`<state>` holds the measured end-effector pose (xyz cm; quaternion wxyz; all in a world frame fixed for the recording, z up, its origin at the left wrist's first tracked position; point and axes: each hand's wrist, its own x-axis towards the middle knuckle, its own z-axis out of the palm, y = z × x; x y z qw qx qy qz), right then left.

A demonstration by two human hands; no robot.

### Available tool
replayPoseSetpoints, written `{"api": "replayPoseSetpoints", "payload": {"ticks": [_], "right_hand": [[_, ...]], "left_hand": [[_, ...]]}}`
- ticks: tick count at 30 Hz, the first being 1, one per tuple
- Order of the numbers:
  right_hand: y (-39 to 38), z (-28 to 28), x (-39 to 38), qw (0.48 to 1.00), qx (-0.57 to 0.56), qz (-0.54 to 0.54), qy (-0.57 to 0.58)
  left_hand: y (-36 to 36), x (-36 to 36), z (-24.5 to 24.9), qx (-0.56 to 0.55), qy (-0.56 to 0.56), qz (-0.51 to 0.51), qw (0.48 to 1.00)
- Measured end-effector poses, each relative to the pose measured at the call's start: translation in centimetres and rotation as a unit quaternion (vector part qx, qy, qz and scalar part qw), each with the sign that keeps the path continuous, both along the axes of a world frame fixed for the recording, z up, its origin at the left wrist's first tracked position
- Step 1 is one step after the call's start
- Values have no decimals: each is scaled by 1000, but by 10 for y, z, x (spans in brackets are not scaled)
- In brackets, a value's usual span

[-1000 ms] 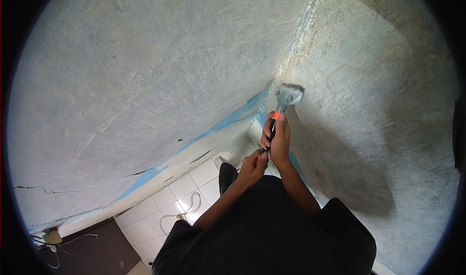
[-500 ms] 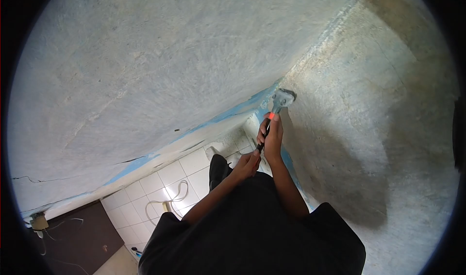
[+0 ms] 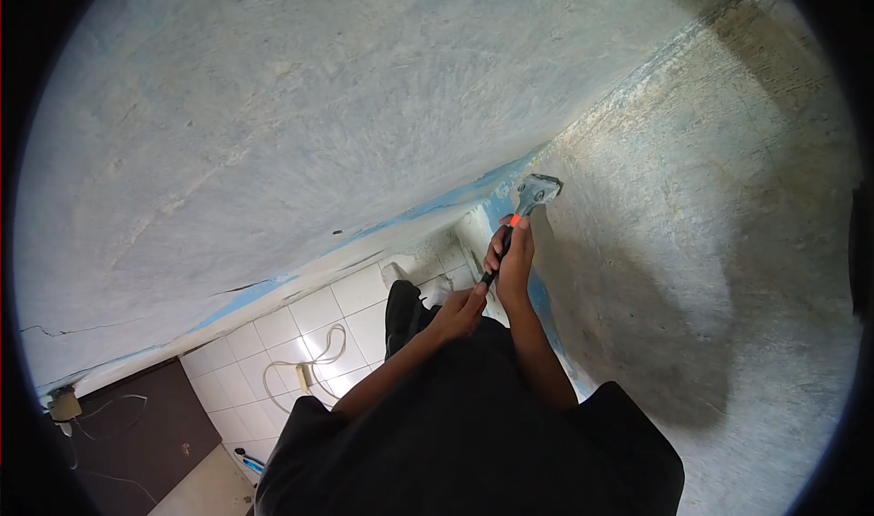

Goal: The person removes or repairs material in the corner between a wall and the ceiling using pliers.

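A long-handled scraper [image 3: 537,191] with a grey metal head, an orange band and a black handle is held in both my hands. My right hand [image 3: 513,254] wraps the handle just below the orange band. Lower down, near the handle's end, my left hand [image 3: 462,310] is closed around it. The scraper's head lies against the right-hand wall [image 3: 655,234], close to the corner. Patches of blue paint [image 3: 473,188] show along the corner and the lower part of the left wall [image 3: 273,124]. Whether the blade's edge touches the plaster is hard to see.
White floor tiles [image 3: 360,288] lie below, with a looped pale cable and its extension socket [image 3: 302,377]. At lower left are a dark brown board [image 3: 137,434] with thin wires, a wall socket box [image 3: 66,407] and a blue-and-black tool [image 3: 248,461].
The scraper head has shifted slightly to the right and down in the view, with both hands still on the handle. The camera view has also moved a little.
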<state>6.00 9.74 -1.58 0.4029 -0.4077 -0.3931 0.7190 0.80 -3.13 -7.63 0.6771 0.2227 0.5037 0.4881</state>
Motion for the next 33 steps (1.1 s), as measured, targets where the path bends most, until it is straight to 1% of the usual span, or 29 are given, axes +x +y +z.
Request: {"api": "replayPoseSetpoints", "payload": {"ticks": [1, 4, 7, 10, 13, 16, 19, 22, 26, 28, 31, 33], "right_hand": [[1, 0, 0, 1000, -7, 3, 5], [4, 3, -8, 999, 24, 2, -23], [0, 0, 0, 1000, 8, -1, -4], [-4, 5, 6, 1000, -5, 4, -22], [3, 17, -9, 999, 1, 0, -52], [3, 7, -3, 1000, -4, 6, 1], [-5, 6, 4, 1000, -14, -2, -3], [7, 15, -5, 1000, -9, 19, 7], [4, 12, -5, 1000, -11, 0, -8], [2, 17, 0, 1000, -21, -2, -15], [11, 18, 4, 999, -26, 18, -10], [10, 18, 5, 999, -24, 17, -22]], "left_hand": [[0, 0, 1, -4, -8, 3, 1000], [5, -1, 3, 7, -31, 20, 999], [-1, 6, 2, 2, 19, 9, 1000], [-4, 11, 11, -31, -58, 3, 998], [4, 6, 15, -5, -58, 24, 998], [1, 3, 11, -9, -21, 16, 1000], [-9, 7, 18, -21, -15, 5, 1000], [2, 0, 25, -15, -24, 7, 1000], [0, 7, 21, -24, -20, 22, 999], [-2, 15, 33, -20, -14, 29, 999], [4, 21, 38, -22, -74, 33, 996], [5, 25, 31, -17, -55, 26, 998]]}}
